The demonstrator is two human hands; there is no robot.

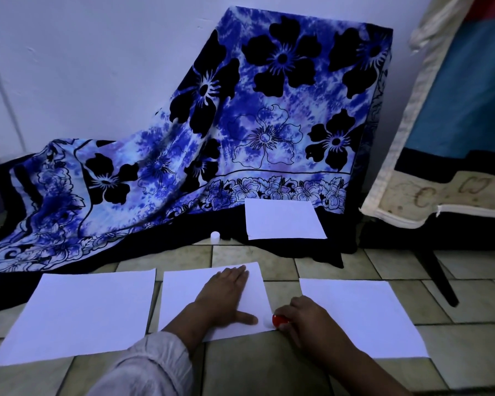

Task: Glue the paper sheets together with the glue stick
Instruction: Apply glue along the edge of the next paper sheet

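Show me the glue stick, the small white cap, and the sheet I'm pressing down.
glue stick [279, 320]: head view, on its red body.
white cap [215, 235]: head view, on the middle of the cap.
middle sheet [183, 295]: head view, on bare paper near its left edge.

Tiled floor [240, 364]: 3 paper sheets [75, 312] side by side; floral cloth [160, 178] spread behind.

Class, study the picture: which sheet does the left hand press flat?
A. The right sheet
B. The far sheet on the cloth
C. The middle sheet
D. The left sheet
C: the left hand lies flat, fingers straight, on the middle sheet, while the right hand holds the glue stick at that sheet's near right corner.
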